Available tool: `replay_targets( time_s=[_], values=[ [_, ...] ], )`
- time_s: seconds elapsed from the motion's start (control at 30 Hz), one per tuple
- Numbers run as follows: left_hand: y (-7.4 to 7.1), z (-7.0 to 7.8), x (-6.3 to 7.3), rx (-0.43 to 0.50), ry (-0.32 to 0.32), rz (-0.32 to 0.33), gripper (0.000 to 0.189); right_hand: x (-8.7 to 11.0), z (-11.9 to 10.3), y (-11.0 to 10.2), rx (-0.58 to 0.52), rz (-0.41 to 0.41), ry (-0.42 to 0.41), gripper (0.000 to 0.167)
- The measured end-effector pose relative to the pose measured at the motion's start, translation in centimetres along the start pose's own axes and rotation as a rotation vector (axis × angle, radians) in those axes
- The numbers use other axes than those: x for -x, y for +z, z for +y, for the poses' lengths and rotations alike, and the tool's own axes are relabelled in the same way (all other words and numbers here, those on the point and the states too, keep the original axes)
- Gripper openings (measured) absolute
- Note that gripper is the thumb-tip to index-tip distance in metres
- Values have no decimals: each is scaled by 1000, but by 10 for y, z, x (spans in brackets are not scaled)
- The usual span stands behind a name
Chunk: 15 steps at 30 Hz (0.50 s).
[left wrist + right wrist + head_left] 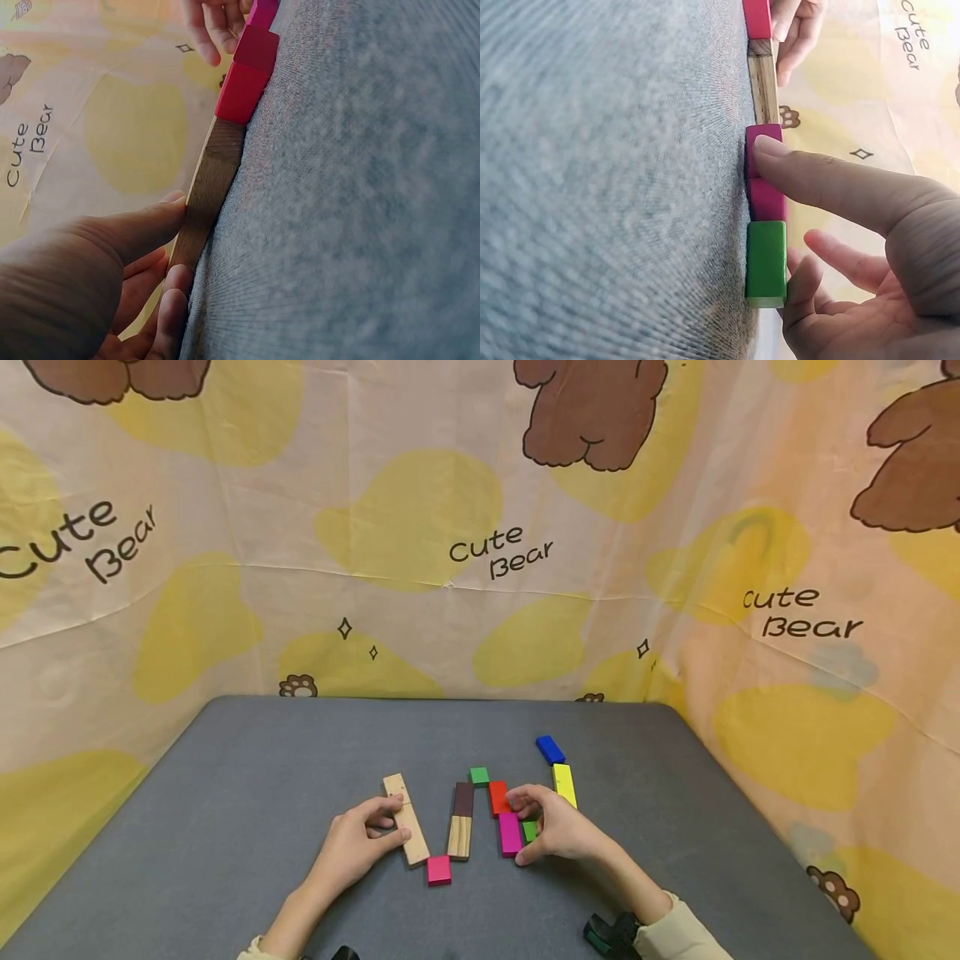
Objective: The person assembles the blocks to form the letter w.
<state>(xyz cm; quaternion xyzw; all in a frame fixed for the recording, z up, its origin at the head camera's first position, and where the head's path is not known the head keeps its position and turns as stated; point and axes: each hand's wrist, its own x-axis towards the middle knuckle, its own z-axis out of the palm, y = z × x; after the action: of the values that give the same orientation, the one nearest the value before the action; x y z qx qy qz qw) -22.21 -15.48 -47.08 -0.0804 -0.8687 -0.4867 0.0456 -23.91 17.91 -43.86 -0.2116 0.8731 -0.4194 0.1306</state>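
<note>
On the grey table (247, 793), my left hand (358, 842) lies half spread, thumb and fingertips touching the pale wooden piece (416, 848) along its left side. My right hand (561, 832) is half spread too, its thumb against the magenta block (509, 833), the other fingers loosely bent beside the red block (498, 799) and the near green block (530, 832). Between my hands, the pink block (438, 871) sits at the pale piece's near end, beside the striped wooden block (460, 839); the dark brown block (463, 799) continues beyond it. The far green block (478, 777) lies by its far end. Past my right hand are the yellow block (564, 783) and, farthest out, the slanted blue block (551, 750). Behind hangs a bear-printed cloth (420, 635).
</note>
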Motion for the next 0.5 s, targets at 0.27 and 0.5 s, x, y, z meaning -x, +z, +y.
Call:
replay_targets(
  time_s=[0.27, 0.5],
  values=[
    [0, 2, 2, 9, 22, 6, 39, 0, 0, 1, -12, 1, -23, 74],
    [-1, 2, 1, 8, 7, -1, 39, -1, -1, 3, 2, 12, -9, 74]
  ],
)
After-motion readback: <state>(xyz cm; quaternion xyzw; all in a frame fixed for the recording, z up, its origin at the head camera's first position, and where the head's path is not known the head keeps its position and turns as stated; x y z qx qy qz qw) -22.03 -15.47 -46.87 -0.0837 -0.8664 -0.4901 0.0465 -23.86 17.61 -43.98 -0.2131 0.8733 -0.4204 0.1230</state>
